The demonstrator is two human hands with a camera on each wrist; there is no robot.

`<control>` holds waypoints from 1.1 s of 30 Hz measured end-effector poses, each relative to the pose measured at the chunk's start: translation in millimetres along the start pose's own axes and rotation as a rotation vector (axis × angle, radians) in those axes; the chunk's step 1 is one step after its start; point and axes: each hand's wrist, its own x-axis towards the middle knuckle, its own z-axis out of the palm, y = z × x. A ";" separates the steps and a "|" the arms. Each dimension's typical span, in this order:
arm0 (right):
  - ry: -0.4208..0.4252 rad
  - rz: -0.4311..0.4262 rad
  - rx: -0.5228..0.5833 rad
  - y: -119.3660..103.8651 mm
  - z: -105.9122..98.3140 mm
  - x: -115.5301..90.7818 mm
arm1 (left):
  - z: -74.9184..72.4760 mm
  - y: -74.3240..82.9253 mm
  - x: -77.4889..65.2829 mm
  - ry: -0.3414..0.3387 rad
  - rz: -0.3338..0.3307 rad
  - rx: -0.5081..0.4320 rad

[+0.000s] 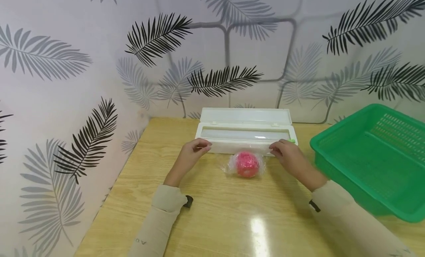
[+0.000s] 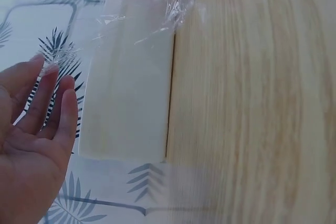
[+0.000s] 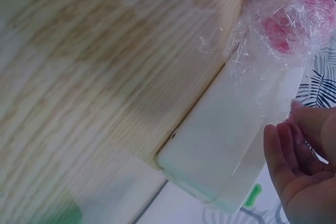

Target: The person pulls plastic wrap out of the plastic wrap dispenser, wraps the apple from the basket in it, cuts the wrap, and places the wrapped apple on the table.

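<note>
A white cling film dispenser (image 1: 203,129) stands at the back of the table with its lid up and a film roll (image 1: 245,134) inside. In front of it lies a round pink-red thing (image 1: 247,165) under crinkled clear cling film (image 3: 249,40). At the dispenser's left front, my left hand (image 1: 192,153) pinches the film between thumb and index finger, the other fingers loosely bent in the left wrist view. Toward its right end, my right hand (image 1: 290,159) pinches the film the same way. Between the two hands the film spans the dispenser's front.
A large green plastic basket (image 1: 345,179) stands to the right, close to my right forearm. A small green slider (image 1: 292,141) sits at the dispenser's right end. Behind the wooden table (image 1: 212,220) rises a leaf-patterned wall covering (image 1: 259,54).
</note>
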 end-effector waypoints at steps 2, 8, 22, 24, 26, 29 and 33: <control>-0.001 0.008 0.016 -0.8 0.2 0.2 | 0.7 1.7 1.5 -0.006 0.001 -0.039; -0.033 0.038 0.011 -2.9 3.5 1.9 | 7.2 18.7 2.9 -0.041 0.001 -0.196; -0.024 0.140 0.145 -6.8 -2.6 -3.4 | 12.5 31.6 -0.2 0.014 -0.094 -0.430; -0.029 0.143 0.187 -7.5 -5.2 -4.6 | 12.2 30.6 -1.8 0.005 -0.102 -0.430; -0.036 0.131 0.227 -8.2 -8.4 -6.0 | 11.2 28.0 -3.6 -0.004 -0.110 -0.439; -0.049 0.100 0.271 -8.2 -12.8 -9.1 | 8.3 22.3 -6.6 -0.019 -0.115 -0.465; -0.048 0.057 0.295 -8.2 -18.3 -16.7 | 1.5 16.3 -14.0 -0.052 -0.121 -0.503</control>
